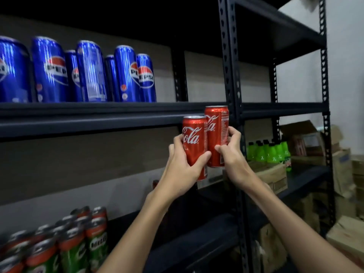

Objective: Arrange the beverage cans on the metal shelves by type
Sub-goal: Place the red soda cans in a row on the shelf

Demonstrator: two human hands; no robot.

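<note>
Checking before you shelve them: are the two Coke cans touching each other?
Touching. In the head view the left Coke can overlaps the right Coke can with no gap between their sides.

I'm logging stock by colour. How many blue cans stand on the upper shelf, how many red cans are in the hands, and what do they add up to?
Blue cans on the upper shelf: 7
Red cans, one in the left hand at, one in the right hand at: 2
Total: 9

Green bottles (267, 152) stand beside cardboard boxes (323, 146).
</note>
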